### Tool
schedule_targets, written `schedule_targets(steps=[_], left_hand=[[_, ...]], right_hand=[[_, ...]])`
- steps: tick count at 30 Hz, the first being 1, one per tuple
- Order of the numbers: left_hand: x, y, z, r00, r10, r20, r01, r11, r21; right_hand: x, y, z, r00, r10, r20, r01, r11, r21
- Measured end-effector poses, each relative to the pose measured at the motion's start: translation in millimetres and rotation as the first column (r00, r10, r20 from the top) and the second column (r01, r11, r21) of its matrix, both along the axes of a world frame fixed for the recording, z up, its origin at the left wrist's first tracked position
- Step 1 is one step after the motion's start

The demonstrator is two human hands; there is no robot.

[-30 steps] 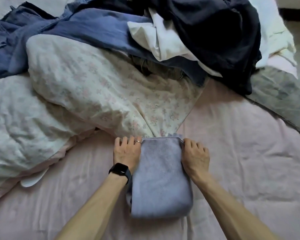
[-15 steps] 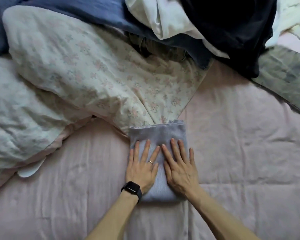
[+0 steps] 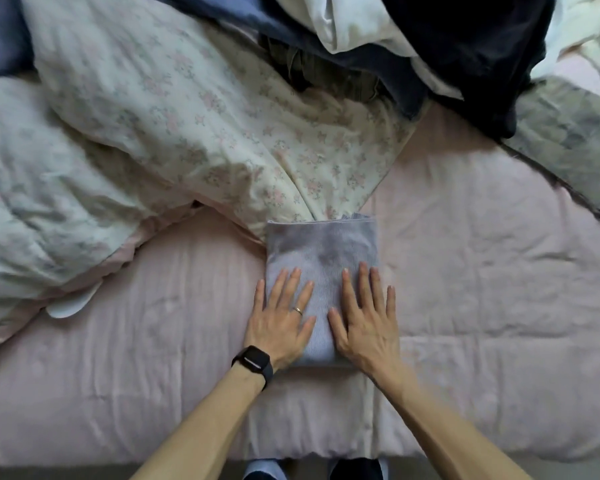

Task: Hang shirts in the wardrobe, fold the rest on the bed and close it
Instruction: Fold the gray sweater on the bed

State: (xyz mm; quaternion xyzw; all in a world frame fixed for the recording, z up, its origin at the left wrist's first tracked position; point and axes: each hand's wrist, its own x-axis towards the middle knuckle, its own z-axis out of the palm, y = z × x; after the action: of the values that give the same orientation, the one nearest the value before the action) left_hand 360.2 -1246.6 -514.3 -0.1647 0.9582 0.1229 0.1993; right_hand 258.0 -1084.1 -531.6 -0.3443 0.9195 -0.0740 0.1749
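A folded lavender-grey knit garment (image 3: pixel 321 247) lies on the pink bed cover (image 3: pixel 482 306), near the bed's front edge. My left hand (image 3: pixel 281 320), with a ring and a black watch, presses flat on its left half. My right hand (image 3: pixel 364 317) presses flat on its right half, fingers spread and straight. At the back lies a heap of unfolded clothes: a black garment (image 3: pixel 471 39), a white garment (image 3: pixel 354 26), a blue garment (image 3: pixel 361 64) and an olive one (image 3: pixel 326 74) partly buried. The wardrobe is out of view.
A crumpled floral duvet (image 3: pixel 153 116) covers the bed's left and middle, its tip touching the folded garment's far edge. A grey patterned cloth (image 3: pixel 568 140) lies at the right. The bed's front edge and the floor run along the bottom.
Both hands moved from the garment's far corners onto its top, then slid toward me and apart, staying flat. The camera has tilted further down.
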Motion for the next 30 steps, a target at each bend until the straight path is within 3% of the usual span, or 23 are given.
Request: schedule_targets(steps=[2,5,8,13,18,21,23,25,28,30], left_hand=[[29.7,10.0,10.4,0.988,-0.149,-0.042,0.15,0.989,0.02],[56.8,19.8,14.5,0.96,-0.265,0.086,0.26,0.963,0.063],[44.5,21.3,5.6,0.956,-0.221,0.194,0.229,0.973,-0.02],[28.5,29.5,9.1,0.947,-0.291,0.137,0.314,0.929,-0.196],[39.4,30.0,18.7,0.964,-0.226,0.138,0.241,0.965,-0.103],[63.3,36.6,24.8,0.922,-0.216,0.321,0.174,0.973,0.155],[72.3,36.7,34.8,0.938,-0.211,0.275,0.147,0.961,0.235],[72.0,26.6,48.1,0.964,-0.188,0.186,0.121,0.938,0.325],[51.1,1.2,59.7,0.981,-0.093,0.173,0.017,0.919,0.394],[30.8,-16.3,60.3,0.964,0.161,0.213,-0.244,0.852,0.464]], right_hand=[[27.3,23.2,6.5,0.992,0.127,-0.023,-0.128,0.989,-0.074],[58.6,47.3,6.6,0.968,0.251,-0.031,-0.252,0.966,-0.061],[60.1,42.7,2.9,0.972,0.226,-0.055,-0.224,0.974,0.039],[57.5,26.0,-1.6,0.982,0.166,-0.094,-0.156,0.982,0.106],[65.1,31.2,13.4,0.978,0.18,-0.102,-0.168,0.979,0.116],[78.6,41.9,35.4,0.979,0.182,0.087,-0.193,0.971,0.141],[81.6,52.7,52.7,0.94,0.177,0.293,-0.24,0.951,0.193],[74.0,58.7,67.5,0.893,0.135,0.429,-0.211,0.968,0.134],[42.5,49.2,81.7,0.822,0.025,0.57,-0.021,1.0,-0.012],[16.8,39.7,81.4,0.794,-0.12,0.597,0.241,0.962,-0.128]])
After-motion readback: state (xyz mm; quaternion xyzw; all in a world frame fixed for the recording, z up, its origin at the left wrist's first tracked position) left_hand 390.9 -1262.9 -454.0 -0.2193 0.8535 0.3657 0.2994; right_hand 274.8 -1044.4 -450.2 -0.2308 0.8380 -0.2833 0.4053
